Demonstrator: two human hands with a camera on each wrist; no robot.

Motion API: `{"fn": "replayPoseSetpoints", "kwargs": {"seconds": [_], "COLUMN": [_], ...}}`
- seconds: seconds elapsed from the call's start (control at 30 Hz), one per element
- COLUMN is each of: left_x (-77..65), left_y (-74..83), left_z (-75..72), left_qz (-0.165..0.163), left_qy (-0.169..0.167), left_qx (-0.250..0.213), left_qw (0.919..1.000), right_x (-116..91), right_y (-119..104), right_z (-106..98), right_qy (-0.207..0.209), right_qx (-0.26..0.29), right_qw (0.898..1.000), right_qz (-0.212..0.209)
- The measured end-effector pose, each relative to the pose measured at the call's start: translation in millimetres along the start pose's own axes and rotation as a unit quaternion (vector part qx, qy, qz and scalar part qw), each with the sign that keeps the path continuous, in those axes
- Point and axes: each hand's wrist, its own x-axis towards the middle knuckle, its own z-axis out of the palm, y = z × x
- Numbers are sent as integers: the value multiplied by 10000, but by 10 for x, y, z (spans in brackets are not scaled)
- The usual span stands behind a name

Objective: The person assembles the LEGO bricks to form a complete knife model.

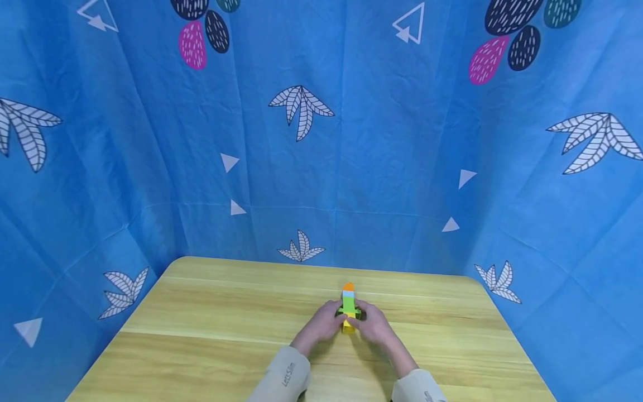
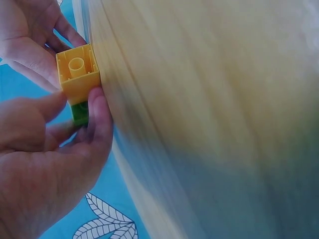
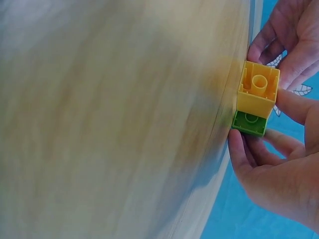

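A toy of joined plastic building bricks lies over the table in the head view, with a yellow brick (image 1: pixel 349 321) at its near end. Beyond it come a green brick (image 1: pixel 349 304), a light blue one (image 1: pixel 348 293) and an orange rounded piece (image 1: pixel 348 287) at the far tip. My left hand (image 1: pixel 325 322) holds the left side, thumb at the yellow brick. From the right, my right hand (image 1: pixel 373 324) grips it likewise. Both wrist views show the yellow brick's hollow underside with a round tube inside. Green parts (image 3: pixel 249 124) jut out beside it, partly covered by fingers.
The light wood-grain table (image 1: pixel 226 312) has rounded far corners. A blue patterned cloth (image 1: pixel 311 178) hangs behind it and along both sides. Grey sleeves (image 1: pixel 286 374) cover the forearms at the near edge.
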Motion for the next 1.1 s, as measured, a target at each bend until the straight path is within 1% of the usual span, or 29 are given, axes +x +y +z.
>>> {"fn": "replayPoseSetpoints", "kwargs": {"seconds": [0.43,0.73,0.93,1.1], "left_x": [8,-2,-4,-12], "left_y": [-16,-6,6,15], "left_z": [6,-5,19,14], "left_qz": [48,21,30,11], "left_qy": [34,42,104,205], "left_qx": [7,15,78,-160], "left_qw": [10000,10000,9999,9997], "right_x": [8,11,0,-17], "right_y": [8,10,4,-3], "right_z": [1,6,3,-15], "right_qy": [10,50,17,-33], "right_qx": [-78,-179,-165,-57], "right_qw": [10000,9998,9999,10000], "right_qz": [-36,-46,-10,61]}}
